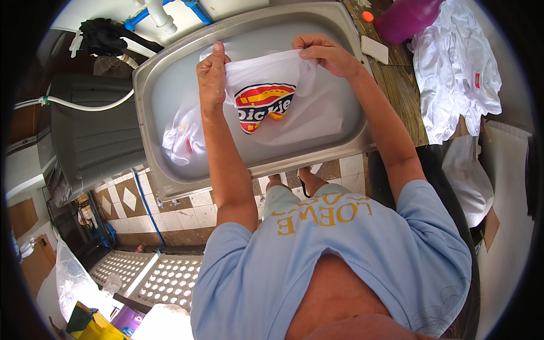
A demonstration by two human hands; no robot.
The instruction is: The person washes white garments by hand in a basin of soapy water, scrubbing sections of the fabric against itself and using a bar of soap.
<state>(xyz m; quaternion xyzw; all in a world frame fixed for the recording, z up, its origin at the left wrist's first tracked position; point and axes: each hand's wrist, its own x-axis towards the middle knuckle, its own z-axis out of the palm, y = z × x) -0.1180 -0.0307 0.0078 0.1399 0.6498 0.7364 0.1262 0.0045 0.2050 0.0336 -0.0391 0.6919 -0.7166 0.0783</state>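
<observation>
Stretched between my two hands is a wet white T-shirt (258,71) with a red, yellow and black printed patch. Its lower part trails into the cloudy water of a metal sink (258,171). My left hand (213,76) grips the shirt's upper left edge, thumb pointing up. At the upper right edge, my right hand (327,54) pinches the cloth between thumb and fingers. Another white garment (186,136) with a small red label floats half sunk at the sink's left side, near my left forearm.
Right of the sink, a wooden board (396,93) carries a white soap bar (374,50), an orange cap (368,16) and a purple bottle (405,21). White wet clothes (456,73) hang over its right edge. A white hose (90,106) runs to the sink's left rim above a dark grey basin (93,130).
</observation>
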